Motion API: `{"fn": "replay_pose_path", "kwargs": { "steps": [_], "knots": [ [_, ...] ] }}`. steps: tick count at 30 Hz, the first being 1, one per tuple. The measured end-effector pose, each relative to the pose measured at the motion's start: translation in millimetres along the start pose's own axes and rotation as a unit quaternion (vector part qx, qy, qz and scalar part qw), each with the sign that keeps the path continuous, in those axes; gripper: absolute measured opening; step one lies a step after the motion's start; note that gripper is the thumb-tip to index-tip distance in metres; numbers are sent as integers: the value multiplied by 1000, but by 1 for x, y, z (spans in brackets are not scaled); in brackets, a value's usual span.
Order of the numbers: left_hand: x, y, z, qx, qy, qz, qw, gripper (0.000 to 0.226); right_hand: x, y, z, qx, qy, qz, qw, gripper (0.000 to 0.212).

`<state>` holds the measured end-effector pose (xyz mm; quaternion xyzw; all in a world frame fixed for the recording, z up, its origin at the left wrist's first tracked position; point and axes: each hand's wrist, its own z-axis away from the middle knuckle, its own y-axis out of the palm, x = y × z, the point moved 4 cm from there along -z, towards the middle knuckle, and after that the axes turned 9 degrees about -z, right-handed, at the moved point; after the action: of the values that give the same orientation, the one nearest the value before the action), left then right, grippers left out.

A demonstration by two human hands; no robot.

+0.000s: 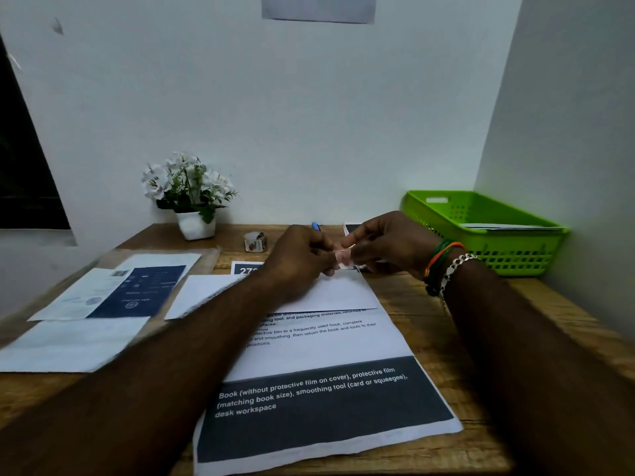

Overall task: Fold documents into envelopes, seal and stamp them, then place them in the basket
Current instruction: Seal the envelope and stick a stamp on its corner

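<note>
A white envelope (330, 292) lies on a printed document (319, 389) in the middle of the wooden desk. Just above its far edge, my left hand (299, 259) and my right hand (388, 242) meet and pinch a small pinkish stamp (343, 257) between their fingertips. The stamp is partly hidden by my fingers. A green plastic basket (515, 249) stands at the back right against the wall, with flat white envelopes (494, 226) inside.
Several printed sheets (113, 297) lie on the desk's left side. A white pot of white flowers (192, 197) stands at the back left. A small tape roll (255, 241) and a blue pen (316, 225) sit near the back wall.
</note>
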<state>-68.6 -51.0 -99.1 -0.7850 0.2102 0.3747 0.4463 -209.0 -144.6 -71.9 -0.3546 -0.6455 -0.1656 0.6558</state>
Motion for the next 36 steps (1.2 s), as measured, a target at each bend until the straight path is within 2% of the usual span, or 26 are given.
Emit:
{"fn": "replay_pose_path", "kwargs": {
  "steps": [2,8,12,18,29,36],
  "knots": [
    [2,0,-2,2,6,-1,1000,14,-1,0,0,13,4,1,1000,17],
    [2,3,-3,8,23,-24,999,14,-6,-4,-5,-40,14,8,999,21],
    [-4,0,-2,-11,63,-139,988,2,-13,-12,-4,-63,59,8,996,7],
    [-1,-1,1,20,66,-234,970,11,-17,-6,0,-61,89,112,988,10],
    [0,2,0,19,71,-232,970,11,-23,-2,-11,-105,83,164,977,26],
    [1,3,-1,26,73,-230,970,13,-24,-3,-16,-114,83,189,972,28]
  ]
}}
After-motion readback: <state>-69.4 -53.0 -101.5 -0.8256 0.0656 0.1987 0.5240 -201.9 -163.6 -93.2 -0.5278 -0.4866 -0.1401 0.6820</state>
